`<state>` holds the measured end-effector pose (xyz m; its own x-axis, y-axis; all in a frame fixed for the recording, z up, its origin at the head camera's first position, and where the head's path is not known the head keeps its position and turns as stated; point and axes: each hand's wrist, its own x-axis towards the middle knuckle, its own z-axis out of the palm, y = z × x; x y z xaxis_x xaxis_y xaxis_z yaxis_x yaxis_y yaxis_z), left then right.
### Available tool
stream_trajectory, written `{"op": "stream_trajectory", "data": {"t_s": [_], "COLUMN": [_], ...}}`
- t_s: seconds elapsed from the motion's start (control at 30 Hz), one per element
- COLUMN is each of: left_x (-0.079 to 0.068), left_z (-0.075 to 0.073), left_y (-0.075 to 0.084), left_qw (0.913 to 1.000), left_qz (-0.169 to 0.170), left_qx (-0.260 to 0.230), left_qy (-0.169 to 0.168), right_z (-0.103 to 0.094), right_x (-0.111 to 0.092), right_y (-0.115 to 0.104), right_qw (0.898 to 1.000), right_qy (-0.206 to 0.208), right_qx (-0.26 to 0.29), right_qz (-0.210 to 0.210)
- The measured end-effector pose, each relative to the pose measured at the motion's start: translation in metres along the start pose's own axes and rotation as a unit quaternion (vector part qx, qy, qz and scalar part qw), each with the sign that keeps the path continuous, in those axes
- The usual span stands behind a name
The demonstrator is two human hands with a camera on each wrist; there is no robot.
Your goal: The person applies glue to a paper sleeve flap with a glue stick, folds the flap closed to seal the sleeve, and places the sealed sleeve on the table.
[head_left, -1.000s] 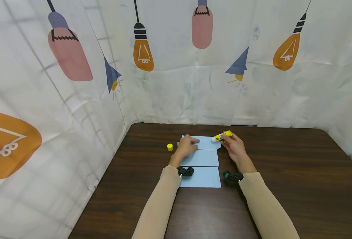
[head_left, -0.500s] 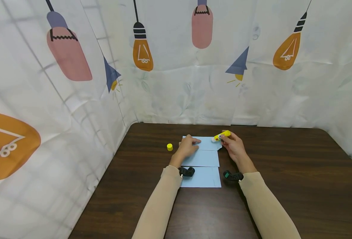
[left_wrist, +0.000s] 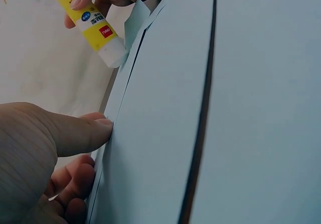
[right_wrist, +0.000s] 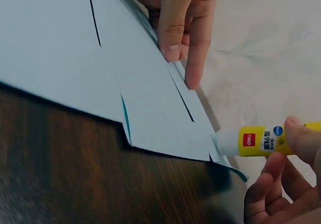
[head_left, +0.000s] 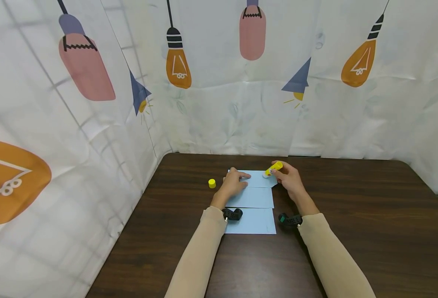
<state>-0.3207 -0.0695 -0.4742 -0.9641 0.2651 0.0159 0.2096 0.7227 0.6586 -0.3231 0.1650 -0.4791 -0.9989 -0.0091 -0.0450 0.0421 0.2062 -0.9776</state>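
Light-blue paper [head_left: 252,198] lies on the dark table, crossed by creases or gaps. My left hand [head_left: 234,182] presses it near the far edge; in the right wrist view the thumb [right_wrist: 173,35] and a finger point straight down onto the far strip. My right hand [head_left: 290,179] pinches a yellow-and-white glue stick [head_left: 275,167] between thumb and fingers. The glue stick's white end [left_wrist: 114,52] meets the narrow far strip near its right corner. A small flap [right_wrist: 233,169] of paper curls up there. The yellow cap [head_left: 212,183] stands on the table left of my left hand.
The dark wooden table [head_left: 353,215] extends on both sides of the paper. A white curtain [head_left: 222,116] printed with lamps and bulbs hangs along the back and left. Black straps [head_left: 290,219] circle both wrists.
My right hand has shifted slightly left and away from me, and the glue stick is tipped more upright. The left hand stays nearly in place on the paper.
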Motion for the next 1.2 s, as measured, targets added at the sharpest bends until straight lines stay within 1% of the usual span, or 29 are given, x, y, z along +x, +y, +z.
{"op": "stream_trajectory", "data": {"t_s": [0.1, 0.2, 0.37, 0.57, 0.77, 0.87, 1.0, 1.2], "left_x": [0.0, 0.0, 0.0, 0.001, 0.001, 0.001, 0.001, 0.002], "left_z": [0.0, 0.0, 0.001, 0.002, 0.002, 0.002, 0.002, 0.002], "left_y": [0.0, 0.0, -0.001, -0.002, -0.003, -0.003, -0.003, -0.003], "left_qw": [1.0, 1.0, 1.0, 0.9999, 0.9999, 0.9999, 0.9999, 0.9999], "left_qz": [-0.002, 0.0, -0.002, -0.008, -0.003, -0.006, -0.012, -0.012], "left_qx": [-0.003, -0.005, -0.004, 0.009, 0.01, 0.008, 0.005, 0.009], "left_qy": [0.0, -0.001, -0.004, -0.001, 0.001, -0.002, -0.006, -0.005], "right_z": [0.001, 0.001, 0.001, 0.0, 0.001, 0.0, -0.001, 0.001], "right_x": [-0.001, -0.002, -0.001, 0.001, 0.001, 0.002, 0.002, -0.008], "right_y": [-0.002, -0.004, -0.003, 0.0, -0.001, -0.001, -0.004, -0.021], "right_qw": [1.0, 0.999, 0.999, 0.999, 0.999, 0.999, 0.999, 0.999], "right_qy": [-0.007, -0.014, -0.014, -0.002, 0.007, 0.0, -0.019, -0.04], "right_qx": [-0.021, -0.03, -0.031, -0.011, 0.009, 0.005, 0.004, 0.01], "right_qz": [-0.016, -0.028, -0.033, -0.033, -0.049, -0.054, -0.043, -0.034]}}
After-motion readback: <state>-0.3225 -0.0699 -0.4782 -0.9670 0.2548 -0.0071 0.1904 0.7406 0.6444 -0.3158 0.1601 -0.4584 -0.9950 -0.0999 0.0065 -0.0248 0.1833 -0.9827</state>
